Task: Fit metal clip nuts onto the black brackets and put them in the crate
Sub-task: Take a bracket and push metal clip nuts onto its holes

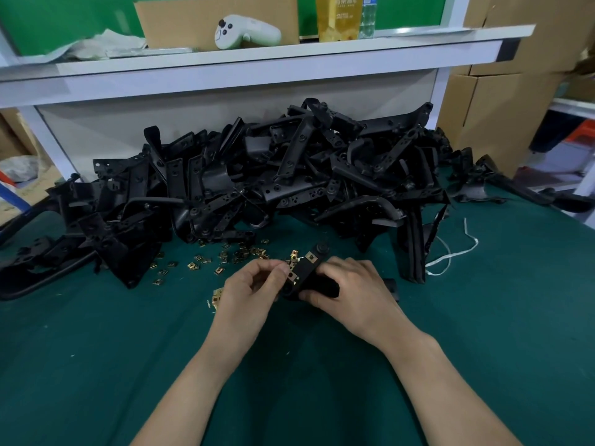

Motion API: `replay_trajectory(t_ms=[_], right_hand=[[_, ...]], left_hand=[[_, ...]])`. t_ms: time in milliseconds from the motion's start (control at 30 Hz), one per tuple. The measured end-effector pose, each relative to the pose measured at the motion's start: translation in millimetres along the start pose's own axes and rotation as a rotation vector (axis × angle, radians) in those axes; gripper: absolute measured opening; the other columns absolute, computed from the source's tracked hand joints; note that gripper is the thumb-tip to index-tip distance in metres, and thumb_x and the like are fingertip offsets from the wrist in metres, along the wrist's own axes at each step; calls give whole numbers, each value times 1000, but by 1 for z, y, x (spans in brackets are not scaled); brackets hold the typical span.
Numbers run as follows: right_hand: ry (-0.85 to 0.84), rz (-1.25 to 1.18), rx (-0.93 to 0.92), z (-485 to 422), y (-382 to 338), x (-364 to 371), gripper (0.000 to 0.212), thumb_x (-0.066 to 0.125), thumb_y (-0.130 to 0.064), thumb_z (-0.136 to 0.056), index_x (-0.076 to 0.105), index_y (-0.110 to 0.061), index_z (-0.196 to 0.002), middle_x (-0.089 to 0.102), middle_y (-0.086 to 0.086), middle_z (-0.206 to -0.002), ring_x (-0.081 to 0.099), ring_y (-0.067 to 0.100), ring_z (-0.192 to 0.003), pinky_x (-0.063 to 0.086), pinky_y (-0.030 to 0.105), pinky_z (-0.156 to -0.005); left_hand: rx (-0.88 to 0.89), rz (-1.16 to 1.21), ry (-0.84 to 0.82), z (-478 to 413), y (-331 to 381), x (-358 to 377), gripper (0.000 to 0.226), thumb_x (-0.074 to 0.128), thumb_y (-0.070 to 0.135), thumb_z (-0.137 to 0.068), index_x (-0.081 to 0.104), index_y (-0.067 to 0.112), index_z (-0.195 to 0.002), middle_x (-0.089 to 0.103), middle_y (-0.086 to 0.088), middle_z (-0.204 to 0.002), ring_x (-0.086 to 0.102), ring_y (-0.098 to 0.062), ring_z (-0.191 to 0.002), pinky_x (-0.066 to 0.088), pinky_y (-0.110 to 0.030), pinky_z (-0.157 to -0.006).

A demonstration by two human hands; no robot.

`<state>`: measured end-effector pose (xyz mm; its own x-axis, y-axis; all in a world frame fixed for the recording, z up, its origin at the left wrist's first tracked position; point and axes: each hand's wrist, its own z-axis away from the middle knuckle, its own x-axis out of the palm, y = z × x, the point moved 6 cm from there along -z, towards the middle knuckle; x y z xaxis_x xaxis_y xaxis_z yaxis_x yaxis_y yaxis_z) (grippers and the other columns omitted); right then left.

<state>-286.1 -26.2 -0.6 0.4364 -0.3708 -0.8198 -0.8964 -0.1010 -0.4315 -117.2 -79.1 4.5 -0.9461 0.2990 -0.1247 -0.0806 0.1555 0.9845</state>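
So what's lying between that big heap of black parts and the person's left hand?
Loose gold-coloured clip nuts lie scattered on the green mat between the bracket pile and the left hand, seen in the head view.

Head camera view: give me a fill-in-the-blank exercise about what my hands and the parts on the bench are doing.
1. The right hand grips a bracket whose colour is ____.
2. The left hand pinches a clip nut onto the ____.
3. On the ____ mat lie loose clip nuts.
4. The shelf holds a white game ____.
Missing words: black, bracket, green, controller.
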Motion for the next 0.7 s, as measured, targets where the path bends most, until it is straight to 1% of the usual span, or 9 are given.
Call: replay_trajectory(t_ms=[67,167,200,267,333,433,533,600,700], right_hand=[[5,-4,1,0,0,0,41,57,-64,-89,65,-31,-113,63,-18,-112,52,7,-102,30,29,-99],[14,-8,2,0,-1,-1,38,58,-63,-89,65,-33,-112,63,-19,-109,52,7,-101,31,29,-99],[16,-9,4,0,-1,-1,38,58,-63,-89,65,-33,-112,63,-19,-109,52,7,-101,31,29,-98],[16,-9,6,0,-1,-1,37,58,-63,-89,65,-33,-111,62,-19,-108,52,7,-100,30,28,-97],[13,-8,3,0,-2,-2,36,59,-61,-89,64,-34,-111,62,-18,-107,51,7,-100,29,27,-94],[-6,-7,0,-1,-3,-2,36,58,-59,-89,64,-33,-114,63,-16,-110,52,10,-102,29,29,-94],[-15,1,-3,0,-4,-2,37,56,-58,-89,65,-29,-111,64,-14,-110,54,12,-100,31,31,-95],[-18,2,5,0,-3,-2,36,58,-56,-89,66,-28,-110,64,-13,-108,54,13,-99,32,32,-96],[-23,0,11,1,-3,-1,38,56,-57,-88,66,-28,-109,64,-14,-110,53,11,-99,31,30,-95]], left_hand=[[12,-9,-6,1,0,0,10,64,32,-98,72,29,-100,75,10,-92,66,1,-79,55,-18,-75],[59,-57,-3,4,2,0,13,58,36,-100,67,33,-109,72,11,-97,66,-5,-86,56,-23,-80],[74,-62,1,5,3,1,12,57,36,-101,66,33,-109,71,12,-96,65,-5,-85,55,-22,-78],[119,-105,0,8,5,2,8,59,34,-99,64,34,-106,71,17,-90,63,2,-78,49,-13,-72],[153,-199,-47,10,6,8,6,62,33,-98,61,38,-102,71,20,-89,64,3,-77,44,-7,-67],[160,-288,-101,11,4,11,16,66,37,-94,55,48,-99,71,21,-92,66,-1,-83,44,-9,-68],[193,-381,-98,9,2,8,22,71,40,-90,52,47,-100,69,24,-95,66,-1,-87,47,-13,-71],[226,-446,-91,11,1,9,24,70,43,-89,49,46,-101,67,28,-97,65,0,-91,48,-17,-76],[263,-464,-60,11,1,10,23,69,42,-89,48,47,-98,65,30,-97,63,-1,-91,47,-16,-74]])
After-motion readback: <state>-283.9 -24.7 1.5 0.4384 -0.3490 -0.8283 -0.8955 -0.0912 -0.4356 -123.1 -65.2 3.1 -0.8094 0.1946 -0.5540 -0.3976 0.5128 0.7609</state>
